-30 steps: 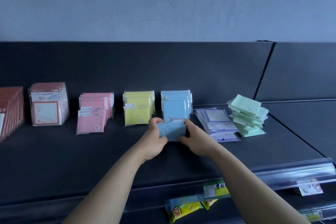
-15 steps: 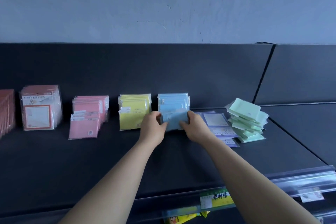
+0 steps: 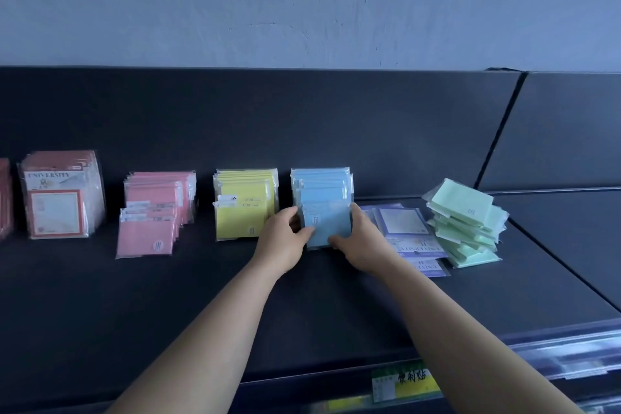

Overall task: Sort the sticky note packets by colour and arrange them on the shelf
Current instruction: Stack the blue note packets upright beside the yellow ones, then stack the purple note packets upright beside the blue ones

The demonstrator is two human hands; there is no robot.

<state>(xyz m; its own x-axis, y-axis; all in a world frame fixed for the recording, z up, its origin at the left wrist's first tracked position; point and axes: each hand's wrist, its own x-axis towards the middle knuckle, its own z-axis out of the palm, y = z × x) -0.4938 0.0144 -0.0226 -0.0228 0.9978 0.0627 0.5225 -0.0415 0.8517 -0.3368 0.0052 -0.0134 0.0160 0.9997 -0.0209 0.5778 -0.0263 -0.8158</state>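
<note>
Blue sticky note packets [image 3: 327, 227] stand gripped between left hand [image 3: 282, 240] and right hand [image 3: 361, 242], fingers curled around both side edges.

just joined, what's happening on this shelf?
A person is sorting sticky note packets by colour. The left hand and right hand pinch a blue packet by its sides, upright at the front of the blue row on the dark shelf. The pink row and yellow row stand upright to the left. To the right, the purple packets lie flat and fanned, and the green pile is loose and unsorted.
</note>
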